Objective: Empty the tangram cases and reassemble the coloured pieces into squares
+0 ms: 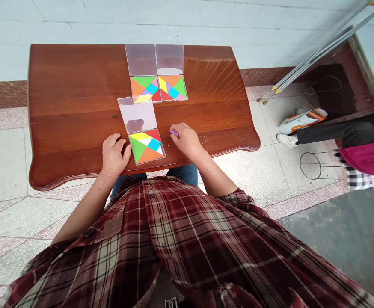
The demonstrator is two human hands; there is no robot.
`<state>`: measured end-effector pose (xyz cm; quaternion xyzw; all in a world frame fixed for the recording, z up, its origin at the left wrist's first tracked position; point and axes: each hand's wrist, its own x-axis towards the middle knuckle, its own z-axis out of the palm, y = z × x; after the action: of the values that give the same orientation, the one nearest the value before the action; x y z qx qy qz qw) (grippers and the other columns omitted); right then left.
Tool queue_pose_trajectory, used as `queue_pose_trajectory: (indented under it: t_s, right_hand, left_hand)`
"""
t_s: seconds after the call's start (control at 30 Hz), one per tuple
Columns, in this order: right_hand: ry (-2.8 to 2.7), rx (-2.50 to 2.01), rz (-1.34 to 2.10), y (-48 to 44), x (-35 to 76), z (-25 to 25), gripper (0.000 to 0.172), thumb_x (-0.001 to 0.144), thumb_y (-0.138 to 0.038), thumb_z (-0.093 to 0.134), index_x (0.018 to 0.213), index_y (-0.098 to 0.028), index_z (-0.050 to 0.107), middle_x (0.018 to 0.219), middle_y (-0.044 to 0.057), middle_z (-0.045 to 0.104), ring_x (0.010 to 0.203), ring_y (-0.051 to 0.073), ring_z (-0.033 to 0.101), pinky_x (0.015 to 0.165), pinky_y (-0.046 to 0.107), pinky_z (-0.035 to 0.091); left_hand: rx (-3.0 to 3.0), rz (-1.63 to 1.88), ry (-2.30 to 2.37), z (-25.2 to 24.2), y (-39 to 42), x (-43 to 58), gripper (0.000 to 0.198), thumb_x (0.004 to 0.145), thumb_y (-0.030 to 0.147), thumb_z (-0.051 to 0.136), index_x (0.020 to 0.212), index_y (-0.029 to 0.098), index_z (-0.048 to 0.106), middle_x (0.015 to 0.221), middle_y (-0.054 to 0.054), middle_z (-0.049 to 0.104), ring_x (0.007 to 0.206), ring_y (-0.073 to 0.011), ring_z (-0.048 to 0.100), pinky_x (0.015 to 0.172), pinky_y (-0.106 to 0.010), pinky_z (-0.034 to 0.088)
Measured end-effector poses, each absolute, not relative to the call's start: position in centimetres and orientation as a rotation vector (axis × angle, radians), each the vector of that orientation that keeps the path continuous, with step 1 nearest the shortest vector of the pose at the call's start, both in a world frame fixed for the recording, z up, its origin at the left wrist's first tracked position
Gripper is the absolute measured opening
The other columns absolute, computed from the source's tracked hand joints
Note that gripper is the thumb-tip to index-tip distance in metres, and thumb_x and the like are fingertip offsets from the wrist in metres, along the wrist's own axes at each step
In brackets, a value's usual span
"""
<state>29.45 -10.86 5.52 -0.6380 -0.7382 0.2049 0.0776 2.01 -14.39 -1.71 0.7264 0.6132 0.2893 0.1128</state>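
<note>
My right hand [187, 140] pinches a small purple puzzle piece [174, 133]; my left hand [114, 155] lies open beside a tangram puzzle [146, 147] on the table [61, 107].

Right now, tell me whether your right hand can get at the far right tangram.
Probably yes: only bare wooden tabletop lies between the right hand and the far right tangram, so the way looks free.

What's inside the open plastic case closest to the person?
The case is filled with flat tangram pieces in green, orange, yellow, red, blue and white. They cover its floor, so that cannot be seen.
</note>
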Motion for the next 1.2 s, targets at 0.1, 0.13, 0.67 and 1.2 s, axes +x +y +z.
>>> queue_pose_trajectory:
  t_s: [0.1,0.13,0.67,1.2]
  right_hand:
    - [-2.082,-2.040,0.515,-10.2,32.3,5.2,0.028,0.090,-0.018,0.046,0.113,-0.017,0.062,0.112,0.012,0.064,0.103,0.025,0.059,0.088,0.035,0.047]
    - [-2.046,-2.081,0.484,-10.0,33.2,5.1,0.029,0.089,-0.018,0.046,0.114,-0.017,0.062,0.112,0.012,0.064,0.104,0.025,0.059,0.088,0.036,0.047]
    - [-2.423,-2.073,0.660,-7.3,34.1,4.3,0.020,0.086,-0.019,0.058,0.105,-0.014,0.064,0.109,0.013,0.065,0.090,0.021,0.058,0.083,0.032,0.045]
    - [-2.229,-2.093,0.722,-6.9,34.9,2.7,0.011,0.078,-0.013,0.063,0.086,-0.019,0.057,0.090,0.006,0.060,0.080,0.019,0.053,0.076,0.031,0.043]
  left_hand:
    - [2.129,0.851,1.796,-1.7,-14.3,2.0,0.038,0.089,0.048,0.045,0.099,0.018,0.066,0.127,-0.016,0.059,0.124,-0.0334,0.051,0.109,-0.055,0.037]
    - [2.127,0.851,1.793,-1.7,-14.3,2.0,0.038,0.089,0.048,0.045,0.099,0.018,0.066,0.127,-0.016,0.058,0.123,-0.0335,0.051,0.109,-0.055,0.037]
    - [2.130,0.836,1.812,-1.6,-14.3,1.9,0.037,0.089,0.047,0.046,0.098,0.017,0.066,0.126,-0.017,0.059,0.123,-0.0339,0.052,0.109,-0.054,0.037]
    - [2.149,0.786,1.814,-1.3,-14.4,2.1,0.038,0.089,0.044,0.044,0.100,0.015,0.066,0.128,-0.019,0.058,0.125,-0.0345,0.051,0.109,-0.053,0.036]
